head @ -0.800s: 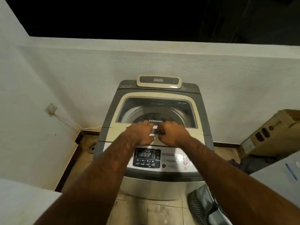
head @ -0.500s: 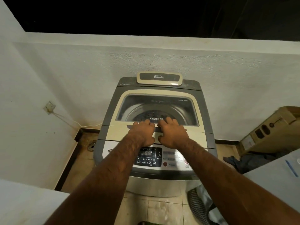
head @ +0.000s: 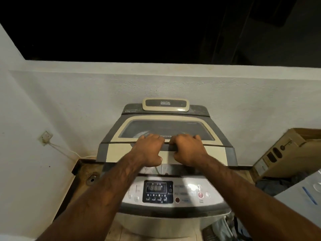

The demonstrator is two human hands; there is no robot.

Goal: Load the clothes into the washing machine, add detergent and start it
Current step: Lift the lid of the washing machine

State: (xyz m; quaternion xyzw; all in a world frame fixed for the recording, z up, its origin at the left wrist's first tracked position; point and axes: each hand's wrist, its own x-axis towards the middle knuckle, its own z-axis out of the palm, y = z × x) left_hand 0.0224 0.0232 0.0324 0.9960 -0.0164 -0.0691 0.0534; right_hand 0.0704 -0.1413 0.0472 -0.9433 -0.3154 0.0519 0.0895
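A top-loading washing machine [head: 175, 214] stands against the white wall, its lit control panel [head: 157, 191] facing me. Its cream folding lid [head: 215, 152] with a tinted window is raised at the front, and a dark gap shows between the lid and the panel. My left hand [head: 147, 150] and my right hand [head: 188, 149] lie side by side on the lid's front handle, fingers curled over it. The drum's contents are hidden.
A cardboard box [head: 288, 153] leans against the wall at right, with dark clothes [head: 278, 184] below it and a white surface [head: 305, 195] at the right edge. A wall socket with cable [head: 46, 137] is at left. A floor drain [head: 92, 179] lies beside the machine.
Both hands have gripped the lid handle and lifted its front edge up and back; the lid lay flat before. The camera has come closer to the machine.
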